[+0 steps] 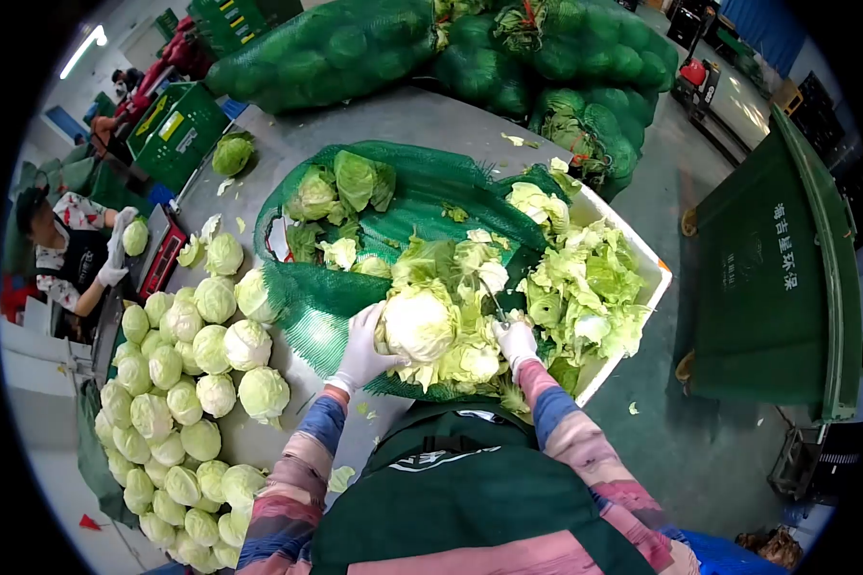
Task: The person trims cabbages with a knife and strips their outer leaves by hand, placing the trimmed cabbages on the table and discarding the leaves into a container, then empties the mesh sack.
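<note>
A pale cabbage [419, 324] rests before me among loose outer leaves, on a spread green mesh bag [307, 311]. My left hand [362, 351], in a white glove, presses against the cabbage's left side with the fingers curved round it. On the other side, my gloved right hand [516, 341] is closed round a knife [495, 301], its thin blade angled up and away among the leaves. The handle is mostly hidden in the fist. More cabbages, one of them a leafy head [357, 182], lie farther back on the mesh.
Trimmed cabbages [201, 439] cover the table's left side. At right, a white box [654, 278] holds stripped leaves [590, 287]. Full mesh sacks [355, 53] line the back. A co-worker [72, 244] handles a cabbage beside a red scale [163, 254]. A green bin [772, 278] stands right.
</note>
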Demonstrator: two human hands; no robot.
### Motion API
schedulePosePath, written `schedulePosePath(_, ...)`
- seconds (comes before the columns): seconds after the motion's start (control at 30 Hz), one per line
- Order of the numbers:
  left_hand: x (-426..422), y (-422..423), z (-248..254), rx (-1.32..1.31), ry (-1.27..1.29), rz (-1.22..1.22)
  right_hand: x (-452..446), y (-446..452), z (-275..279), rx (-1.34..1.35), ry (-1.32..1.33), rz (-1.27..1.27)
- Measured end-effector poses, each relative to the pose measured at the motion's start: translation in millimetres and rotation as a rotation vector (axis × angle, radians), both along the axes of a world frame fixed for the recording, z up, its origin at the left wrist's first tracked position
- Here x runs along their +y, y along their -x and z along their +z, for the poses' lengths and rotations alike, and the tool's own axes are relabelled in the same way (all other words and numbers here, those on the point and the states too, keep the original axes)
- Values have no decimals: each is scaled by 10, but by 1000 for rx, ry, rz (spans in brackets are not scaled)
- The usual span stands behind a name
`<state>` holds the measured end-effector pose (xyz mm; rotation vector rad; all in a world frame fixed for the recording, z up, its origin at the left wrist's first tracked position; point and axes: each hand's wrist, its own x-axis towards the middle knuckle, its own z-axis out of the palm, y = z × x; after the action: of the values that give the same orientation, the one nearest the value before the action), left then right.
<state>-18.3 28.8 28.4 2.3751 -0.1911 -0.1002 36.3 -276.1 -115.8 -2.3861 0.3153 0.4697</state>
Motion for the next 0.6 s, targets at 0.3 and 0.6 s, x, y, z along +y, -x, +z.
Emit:
schedulePosePath(0.3, -561, 389, -189, 156, -129, 361, 467, -171, 1292, -156, -105, 539)
schedulePosePath(0.6, -764, 197, -113, -14, -87, 511, 722, -35, 1603, -427, 142, 827)
